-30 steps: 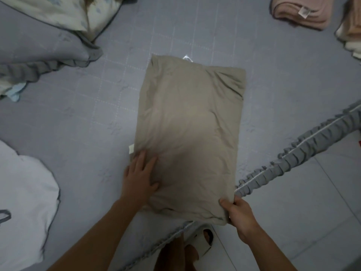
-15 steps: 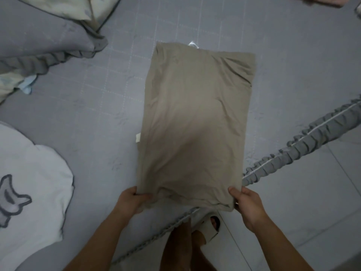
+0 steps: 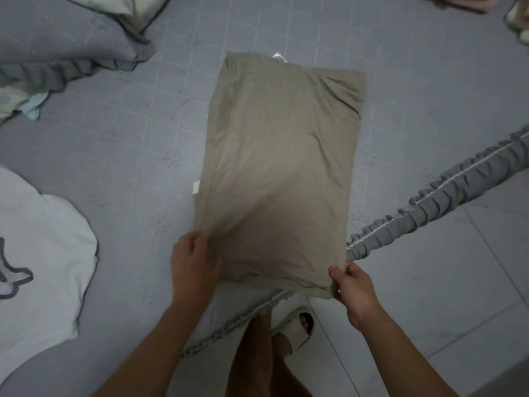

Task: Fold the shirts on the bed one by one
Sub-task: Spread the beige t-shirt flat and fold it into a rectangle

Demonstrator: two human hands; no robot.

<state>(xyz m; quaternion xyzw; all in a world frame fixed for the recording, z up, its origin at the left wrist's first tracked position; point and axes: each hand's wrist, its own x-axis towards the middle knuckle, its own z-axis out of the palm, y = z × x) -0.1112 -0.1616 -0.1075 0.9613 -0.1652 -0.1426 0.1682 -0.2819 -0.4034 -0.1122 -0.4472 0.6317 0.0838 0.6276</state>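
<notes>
A khaki shirt, folded into a long rectangle, lies on the grey bed with its near end at the bed's corner. My left hand grips the near left corner of the shirt, fingers curled under the cloth. My right hand pinches the near right corner between thumb and fingers. A white label pokes out at the shirt's far edge.
A white shirt with a grey print lies at the left. Grey ruffled pillows sit at the far left. Folded pink clothes lie at the far right edge. The bed's ruffled trim borders the tiled floor.
My left hand went from pressing flat on the shirt to gripping its near left corner. The near edge is now held at both corners.
</notes>
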